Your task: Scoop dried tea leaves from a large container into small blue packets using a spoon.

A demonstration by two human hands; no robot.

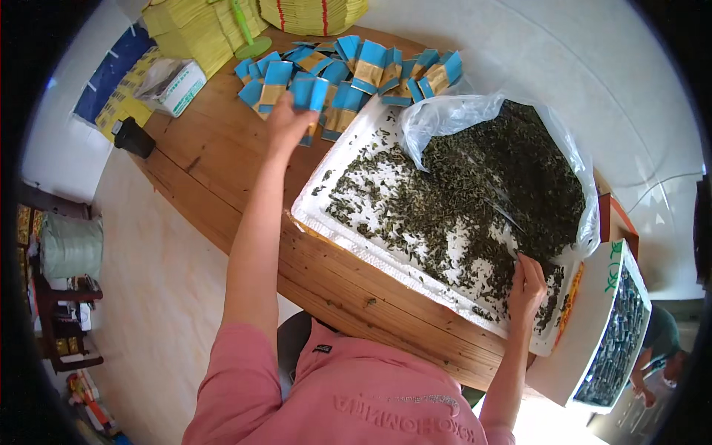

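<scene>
My left hand (288, 127) reaches to the pile at the back of the table and grips a blue and tan paper packet (309, 92). Similar blue and tan packets (370, 64) lie heaped around it. My right hand (528, 286) is over the near right part of a white foam tray (356, 245), its fingertips pinched together at the dark dried leaves (461, 194). Whether a small thing is between those fingers is hidden. A clear plastic bag (445, 119) lies open in the tray, with more leaves spilling from its mouth.
A white box (589, 322) packed with small dark shiny packets stands right of the tray. At the back left are yellow paper stacks (189, 33), a green stand (253, 47), a small white carton (178, 89) and a black cup (133, 138). Another person (659, 356) is at far right.
</scene>
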